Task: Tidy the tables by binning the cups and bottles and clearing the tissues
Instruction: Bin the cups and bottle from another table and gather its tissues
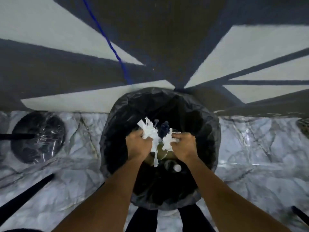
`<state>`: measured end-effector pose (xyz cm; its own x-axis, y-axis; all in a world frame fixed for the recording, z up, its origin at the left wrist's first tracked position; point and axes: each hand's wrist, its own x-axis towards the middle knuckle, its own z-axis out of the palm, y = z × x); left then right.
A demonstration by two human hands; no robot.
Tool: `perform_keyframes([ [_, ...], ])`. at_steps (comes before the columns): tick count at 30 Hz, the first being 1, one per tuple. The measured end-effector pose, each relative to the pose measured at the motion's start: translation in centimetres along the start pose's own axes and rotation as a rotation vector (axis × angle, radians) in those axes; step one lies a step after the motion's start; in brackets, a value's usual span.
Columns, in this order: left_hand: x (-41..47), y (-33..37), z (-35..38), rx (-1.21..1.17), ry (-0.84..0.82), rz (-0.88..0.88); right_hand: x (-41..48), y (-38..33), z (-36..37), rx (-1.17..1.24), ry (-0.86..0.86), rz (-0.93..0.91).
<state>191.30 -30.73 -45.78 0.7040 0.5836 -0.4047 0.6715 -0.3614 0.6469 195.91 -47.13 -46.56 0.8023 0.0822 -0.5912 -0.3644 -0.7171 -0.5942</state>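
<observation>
You stand on a marble floor (pixel 250 156) with the bin (pixel 209 131) directly below you, its black liner folded over the rim and its mouth wide open. Off to your left a round black base (pixel 37 137) sits on the floor, well apart from the bin. Both your forearms reach down over the opening, so the drop is lined up and you have no need to lean or step.

Your left hand (pixel 138 144) is clenched around a wad of white tissues (pixel 148 131), with a loose strip trailing down from it. Your right hand (pixel 184 145) is clenched around a smaller wad (pixel 168 142). Both wads hang over the middle of the opening, well inside the rim.

To finish this step well, I judge you should open both hands fully and spread the fingers. Crumpled tissue clings to skin, and the trailing strip could catch on a thumb. Release low and over the centre, away from the liner's edge, so nothing light drifts onto the floor. Then glance around the bin for strays.

Below your hands lies a bottle (pixel 177 167) with a white cap. Between the wads shows something dark blue (pixel 164 129); the bin is too dim to say whether it is another bottle.
</observation>
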Motion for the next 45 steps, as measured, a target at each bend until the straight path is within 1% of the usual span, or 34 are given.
perform_keyframes([
  [5,0.7,-5.2,3.8,0.131,-0.106,-0.021,2.2,4.2,3.8,-0.080,-0.100,0.094],
  [8,0.4,-7.1,3.8,0.288,-0.179,-0.008,2.2,4.8,6.0,-0.136,-0.150,0.107],
  [11,1.0,-8.2,3.3,0.482,-0.250,0.066,2.1,4.6,8.0,-0.147,-0.162,0.119],
  [15,1.5,-8.7,3.5,0.497,-0.347,0.074,2.4,5.4,9.9,-0.219,-0.192,0.160],
  [17,1.2,-9.0,4.0,0.470,-0.424,0.020,2.6,6.1,10.1,-0.269,-0.213,0.154],
  [19,0.8,-9.2,4.4,0.466,-0.547,-0.044,2.5,6.0,9.6,-0.349,-0.256,0.110],
  [21,0.3,-8.8,4.2,0.473,-0.604,-0.073,2.4,5.6,8.6,-0.411,-0.208,0.061],
  [23,0.1,-8.2,3.7,0.447,-0.568,-0.060,2.4,5.3,7.5,-0.450,-0.183,0.056],
  [27,-0.2,-7.4,2.0,0.390,-0.422,-0.024,1.7,4.9,4.9,-0.478,-0.157,0.083],
  [29,-0.7,-6.8,0.7,0.375,-0.391,-0.001,0.5,4.3,3.6,-0.434,-0.163,0.103],
  [31,-1.5,-5.8,-1.1,0.371,-0.386,0.016,-1.1,3.4,2.5,-0.408,-0.181,0.083],
  [36,-5.0,-2.2,-6.7,0.372,-0.409,0.026,-6.6,-2.3,-0.8,-0.454,-0.255,-0.016],
  [39,-7.4,0.3,-9.9,0.360,-0.399,0.046,-10.3,-6.5,-2.7,-0.478,-0.270,-0.087],
  [42,-10.0,3.2,-13.2,0.350,-0.336,0.071,-13.7,-9.8,-4.5,-0.528,-0.278,-0.150],
  [45,-13.0,5.8,-16.5,0.339,-0.260,0.080,-16.7,-12.6,-6.6,-0.630,-0.321,-0.259],
])
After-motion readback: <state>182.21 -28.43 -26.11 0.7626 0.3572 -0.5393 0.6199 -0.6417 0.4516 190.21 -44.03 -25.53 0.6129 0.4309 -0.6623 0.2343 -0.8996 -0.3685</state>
